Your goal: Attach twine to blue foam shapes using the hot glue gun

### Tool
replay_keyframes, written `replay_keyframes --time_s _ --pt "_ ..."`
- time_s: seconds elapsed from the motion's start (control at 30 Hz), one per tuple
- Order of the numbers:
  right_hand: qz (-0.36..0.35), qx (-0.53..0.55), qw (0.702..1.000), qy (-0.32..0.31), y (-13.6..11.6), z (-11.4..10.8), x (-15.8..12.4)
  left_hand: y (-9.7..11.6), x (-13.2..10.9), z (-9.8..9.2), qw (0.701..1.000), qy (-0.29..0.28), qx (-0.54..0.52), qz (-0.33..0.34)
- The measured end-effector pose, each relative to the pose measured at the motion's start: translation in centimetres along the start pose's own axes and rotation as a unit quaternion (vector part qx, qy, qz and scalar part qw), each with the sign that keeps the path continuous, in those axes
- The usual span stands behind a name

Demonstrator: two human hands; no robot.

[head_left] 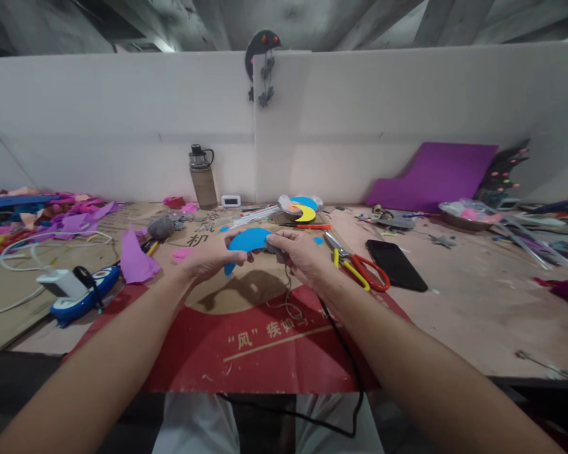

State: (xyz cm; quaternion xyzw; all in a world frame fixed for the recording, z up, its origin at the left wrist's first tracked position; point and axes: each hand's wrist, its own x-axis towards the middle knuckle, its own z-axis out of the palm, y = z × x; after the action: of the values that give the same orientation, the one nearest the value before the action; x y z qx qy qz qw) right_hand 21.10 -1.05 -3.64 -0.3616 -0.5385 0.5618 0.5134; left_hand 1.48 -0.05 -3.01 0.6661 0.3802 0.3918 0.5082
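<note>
A curved blue piece is held up above the red and brown cardboard. My left hand pinches its left end, thumb in front and fingers behind. At its right end, my right hand is closed on the piece, with something grey under the fingertips. A thin cord hangs from there onto the cardboard. Just right of my right hand lie scissors with red handles and a yellow-handled tool. Blue scraps lie near both hands.
A black phone lies right of the scissors. Behind stand a bottle and a small white clock. Left are grey yarn, purple scraps and a blue power strip. A black cable crosses the front edge.
</note>
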Motion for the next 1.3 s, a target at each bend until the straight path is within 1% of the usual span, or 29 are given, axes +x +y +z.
replay_keyframes --time_s 0.03,0.07,0.17,0.23,0.27,0.3,0.37,0.43,0.5,0.53,0.57,0.6,0.63,0.67,0.7,0.8,0.9,1.0,1.17,1.23,1.3 --pt "-0.003 0.004 1.0 0.004 0.1 -0.2 0.1 0.0 0.1 -0.2 0.999 0.005 -0.043 -0.003" --pt "-0.006 0.008 1.0 0.01 0.1 -0.3 0.3 0.0 0.3 -0.4 0.996 0.023 -0.09 -0.005" --pt "-0.014 0.017 1.0 0.022 0.3 -0.6 0.5 -0.1 0.9 -1.2 0.968 0.129 -0.214 -0.01" --pt "-0.024 0.022 0.999 0.03 0.4 -0.7 0.6 -0.2 1.2 -1.8 0.948 0.204 -0.246 -0.004" --pt "-0.029 0.023 0.999 0.036 0.5 -0.7 0.7 -0.3 1.3 -2.0 0.944 0.224 -0.242 -0.013" --pt "-0.035 0.025 0.998 0.043 0.6 -0.7 0.7 -0.5 1.4 -2.2 0.945 0.231 -0.23 -0.02" --pt "-0.046 0.028 0.997 0.06 0.7 -0.7 0.8 -0.9 1.3 -2.1 0.955 0.228 -0.188 -0.028" --pt "-0.061 0.03 0.994 0.082 0.8 -0.7 0.9 -1.3 1.2 -1.6 0.967 0.21 -0.141 -0.045" --pt "-0.073 0.032 0.991 0.105 0.9 -0.8 1.0 -1.6 0.9 -0.6 0.971 0.197 -0.1 -0.09" --pt "-0.076 0.035 0.99 0.115 0.9 -0.8 1.0 -1.7 0.7 -0.1 0.972 0.182 -0.079 -0.122" --pt "-0.078 0.04 0.988 0.123 1.0 -0.7 0.9 -1.7 0.6 0.5 0.973 0.171 -0.072 -0.135" --pt "-0.078 0.043 0.988 0.128 1.1 -0.6 0.9 -1.6 0.4 1.1 0.977 0.141 -0.069 -0.143" --pt "-0.078 0.045 0.988 0.128 1.2 -0.5 0.9 -1.4 0.3 1.8 0.983 0.092 -0.076 -0.138" --pt "-0.08 0.044 0.988 0.126 1.2 -0.3 0.8 -1.2 0.2 2.4 0.986 0.066 -0.099 -0.114" --pt "-0.083 0.041 0.988 0.124 1.3 -0.1 0.7 -0.9 0.1 3.1 0.986 0.06 -0.128 -0.089" --pt "-0.095 0.026 0.988 0.115 1.4 0.7 0.3 -0.5 0.1 4.5 0.967 0.081 -0.239 -0.036" --pt "-0.102 0.007 0.988 0.112 1.2 1.6 -0.3 -0.5 0.3 5.1 0.954 0.104 -0.279 -0.037" --pt "-0.102 0.002 0.989 0.111 1.1 2.2 -0.6 -0.6 0.3 5.0 0.951 0.132 -0.277 -0.035" --pt "-0.1 0.039 0.99 0.095 1.4 2.2 -0.5 -0.5 0.3 4.6 0.955 0.149 -0.253 -0.033" --pt "-0.086 0.057 0.992 0.076 1.4 2.1 -0.4 -0.4 0.4 4.3 0.957 0.156 -0.24 -0.035" --pt "-0.054 0.07 0.995 0.051 1.3 2.0 -0.3 -0.3 0.3 4.0 0.96 0.158 -0.227 -0.035"
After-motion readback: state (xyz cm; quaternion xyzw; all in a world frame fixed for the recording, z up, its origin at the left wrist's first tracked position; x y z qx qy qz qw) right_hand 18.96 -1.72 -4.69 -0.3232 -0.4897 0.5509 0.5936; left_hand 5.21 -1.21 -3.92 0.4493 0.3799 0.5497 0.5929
